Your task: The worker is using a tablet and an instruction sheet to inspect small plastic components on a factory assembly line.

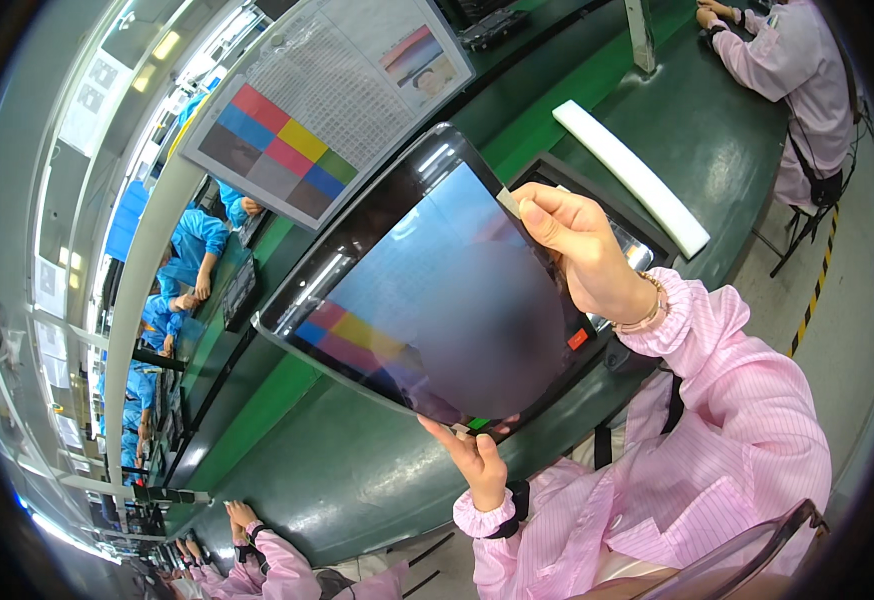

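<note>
"What is closest?"

"The person's two bare hands, apart from each other, with a large, glossy black flat panel (397, 270) between them. The right hand (589, 245) has thumb and fingers pinched on its right edge, at a small pale tab (508, 202). The left hand (475, 468) touches the lower edge near the bottom corner; how firmly it grips cannot be told. Both sleeves are pink and finely striped."

"How does the panel look?"

"It is tilted, held over a long, dark green surface (357, 480). Its glass mirrors blocks of colour, and a blurred dark patch covers much of its right half. A small orange-red label (577, 340) sits near the right corner, a small green one (478, 424) near the bottom."

"And just beyond?"

"Behind the right hand, partly hidden, is a dark rectangular frame (549, 168). Near it a long white bar (632, 180) lies on the surface. Past the panel's upper left stands a printed sheet with coloured squares (302, 125)."

"Farther off?"

"A co-worker in pink (792, 70) sits at upper right; co-workers in blue (197, 240) line the far left. Yellow-and-black tape (815, 285) stripes the grey floor (852, 330)."
</note>
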